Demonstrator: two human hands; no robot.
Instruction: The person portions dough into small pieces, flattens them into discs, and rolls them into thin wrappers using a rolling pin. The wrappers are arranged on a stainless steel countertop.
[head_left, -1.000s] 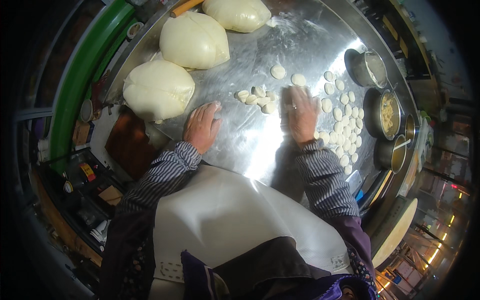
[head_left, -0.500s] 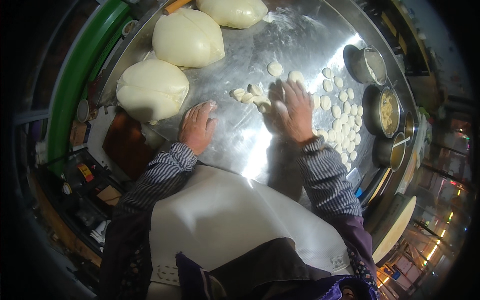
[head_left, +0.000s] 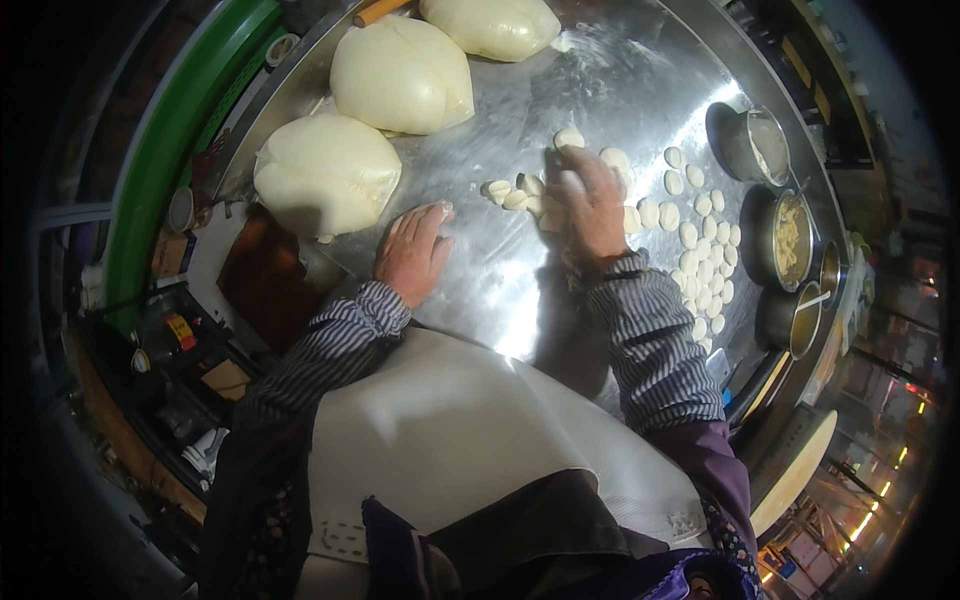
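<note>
Pressing down on a cluster of small dough pieces (head_left: pixel 520 192), the right hand (head_left: pixel 590 205) lies palm-down on the floured steel tabletop (head_left: pixel 620 90), its fingers together and curved over the pieces; whether any piece is gripped under the palm I cannot tell. The left hand (head_left: pixel 412 255) rests flat on the bare metal just left of the cluster, fingers straight and close together, holding nothing. More small dough rounds (head_left: pixel 700 250) lie in rows to the right of the right hand, reaching toward three metal pots (head_left: pixel 775 235) at the tabletop's right edge. Three large dough mounds (head_left: pixel 325 170) sit along the far left of the tabletop, the nearest one just beyond the left hand's fingertips. Striped sleeves (head_left: pixel 650 340) cover both forearms.
</note>
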